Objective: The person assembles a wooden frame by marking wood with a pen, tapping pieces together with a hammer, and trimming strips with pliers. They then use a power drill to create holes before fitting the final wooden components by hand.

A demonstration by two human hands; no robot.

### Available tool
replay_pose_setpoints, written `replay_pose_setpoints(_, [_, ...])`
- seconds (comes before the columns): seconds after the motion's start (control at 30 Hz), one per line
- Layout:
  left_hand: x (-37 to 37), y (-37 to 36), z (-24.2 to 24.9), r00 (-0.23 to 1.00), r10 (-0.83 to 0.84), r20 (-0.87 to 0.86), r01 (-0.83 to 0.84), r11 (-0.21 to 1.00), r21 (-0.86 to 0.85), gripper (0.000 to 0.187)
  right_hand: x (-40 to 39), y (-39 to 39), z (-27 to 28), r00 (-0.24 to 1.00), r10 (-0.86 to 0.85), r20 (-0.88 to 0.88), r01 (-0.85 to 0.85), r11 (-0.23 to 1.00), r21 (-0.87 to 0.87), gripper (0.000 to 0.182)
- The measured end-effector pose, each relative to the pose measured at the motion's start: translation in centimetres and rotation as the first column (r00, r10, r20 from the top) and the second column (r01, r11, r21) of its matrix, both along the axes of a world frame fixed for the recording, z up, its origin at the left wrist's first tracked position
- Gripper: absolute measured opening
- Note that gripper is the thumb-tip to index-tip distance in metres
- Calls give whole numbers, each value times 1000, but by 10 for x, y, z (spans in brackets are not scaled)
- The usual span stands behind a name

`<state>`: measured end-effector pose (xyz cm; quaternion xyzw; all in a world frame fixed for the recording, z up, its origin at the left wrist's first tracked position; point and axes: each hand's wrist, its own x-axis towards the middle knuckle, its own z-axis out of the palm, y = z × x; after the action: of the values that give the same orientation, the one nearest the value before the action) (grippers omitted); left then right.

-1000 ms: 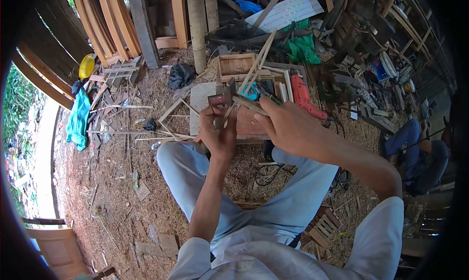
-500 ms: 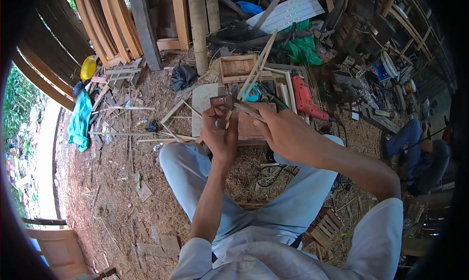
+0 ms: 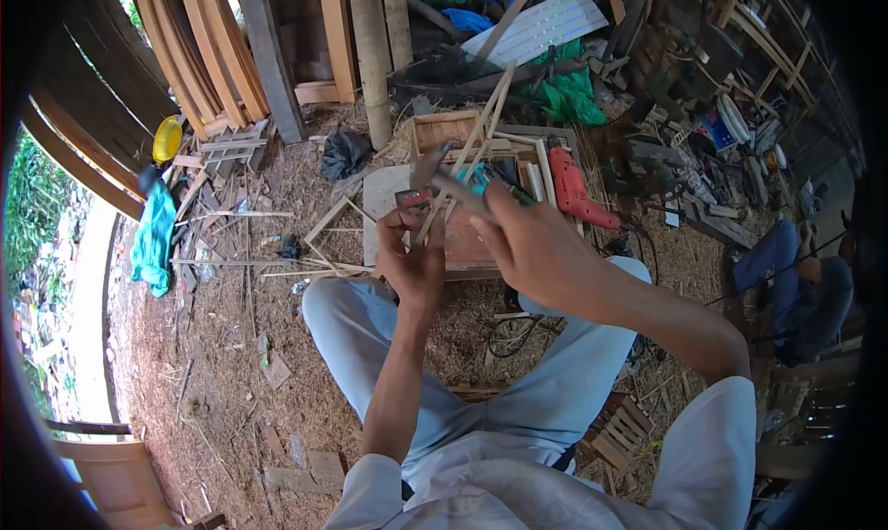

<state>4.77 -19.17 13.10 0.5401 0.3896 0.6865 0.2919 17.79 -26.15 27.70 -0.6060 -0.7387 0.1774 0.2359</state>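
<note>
My right hand [image 3: 546, 243] is closed around the handle of a hammer [image 3: 459, 191], whose dark head is raised just above my left hand. My left hand [image 3: 413, 266] has its fingers curled around a small dark block with a red face [image 3: 413, 199]; what kind of tool it is, I cannot tell. A thin wooden strip [image 3: 492, 114] runs from beyond the hammer down toward the left fingers. Below both hands sits a low worktable with a reddish-brown board [image 3: 470, 239] on it.
On the worktable's right lies a red power drill [image 3: 573, 190] with a dark cord. An open wooden box [image 3: 444, 130] stands at the back. Wood scraps and shavings cover the floor, with a black plastic bag [image 3: 346, 151] at left. Another person [image 3: 805, 285] sits at far right.
The hammer head has lifted slightly away from the dark block, its handle now more tilted. My left hand has shifted slightly left and down with the block.
</note>
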Motion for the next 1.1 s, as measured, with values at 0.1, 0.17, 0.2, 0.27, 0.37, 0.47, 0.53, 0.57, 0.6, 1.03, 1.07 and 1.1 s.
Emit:
replay_pose_setpoints(0.1, [-9, -1, 0, 962, 98, -256, -95, 995, 25, 30, 6, 4, -8, 984, 61, 165, -56, 998, -30, 26])
replay_pose_setpoints(0.17, [-4, 1, 2, 989, 63, -131, -59, 998, 33, 29, 3, 2, 5, 993, 38, 107, -26, 994, -106, 27])
replay_pose_setpoints(0.2, [-1, 2, 3, 1000, 24, -2, -24, 999, 48, 28, 1, 2, 13, 999, 9, 53, 1, 984, -181, 28])
replay_pose_setpoints(0.27, [-2, 0, 3, 999, 33, -11, -32, 999, 44, 28, 2, 2, 2, 993, 19, 119, 4, 982, -188, 28])
replay_pose_setpoints(0.37, [-4, -1, 8, 988, 36, -151, -48, 996, -78, 30, 3, 5, -4, 987, 31, 159, -2, 984, -180, 28])
replay_pose_setpoints(0.47, [-3, 0, 1, 995, 38, -88, -42, 998, -40, 30, -2, 2, 14, 998, 5, 64, 7, 980, -199, 27])
replay_pose_setpoints(0.53, [-1, -2, 10, 1000, -7, 8, 7, 1000, 4, 30, -2, 1, 9, 1000, -22, -8, 20, 977, -214, 27])
replay_pose_setpoints(0.57, [-4, -4, 7, 1000, -3, 4, 3, 1000, 4, 30, 1, 1, -10, 998, 18, 63, -11, 994, -110, 27])
replay_pose_setpoints(0.6, [-7, -6, 5, 998, 23, -62, -25, 999, -32, 29, -1, 1, -14, 990, 45, 135, -46, 999, 0, 27])
replay_pose_setpoints(1.03, [-2, 1, 5, 999, 22, -32, -21, 999, 33, 27, 0, 6, -1, 998, 27, 59, -24, 998, -58, 22])
replay_pose_setpoints(1.07, [-2, 1, 4, 1000, 25, -14, -24, 998, 52, 27, 0, 6, -4, 995, 37, 87, -36, 999, -16, 24])
replay_pose_setpoints(1.1, [-4, -3, 5, 999, 29, -16, -28, 998, 50, 27, -1, 6, -8, 993, 46, 111, -50, 998, 28, 25])
